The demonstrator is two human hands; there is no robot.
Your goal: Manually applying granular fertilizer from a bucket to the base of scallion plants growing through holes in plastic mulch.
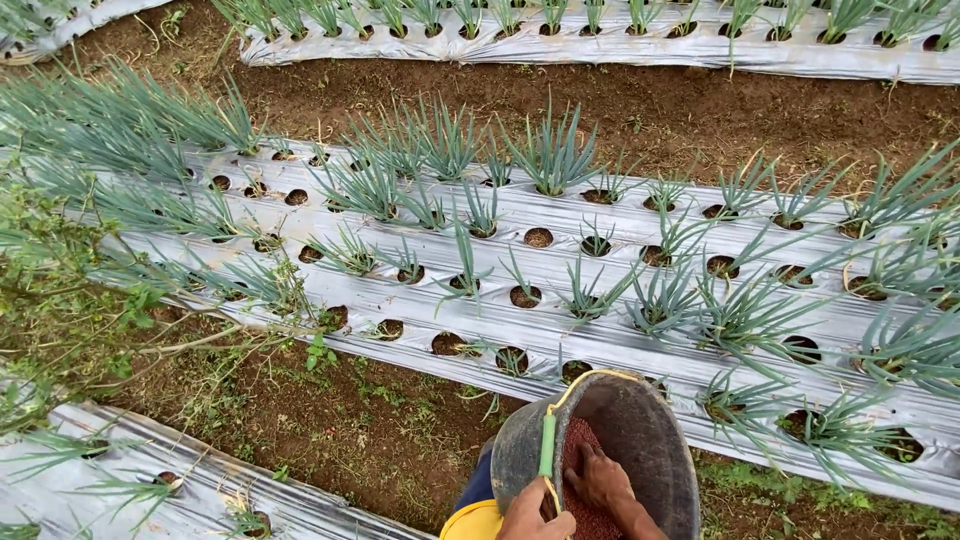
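Head view | left hand point(535, 518) grips bucket handle point(547, 447) | right hand point(600, 478) loosely open in red granules point(580, 440) | onion bed point(600, 300) ahead

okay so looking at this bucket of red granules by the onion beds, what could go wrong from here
The round grey bucket hangs tilted from its green-sleeved handle in the left hand; the small reddish-brown granules might spill over its low side. The right hand, bare, digs into them, so skin contact may be a concern. Granules could miss the holes in the silver plastic mulch.
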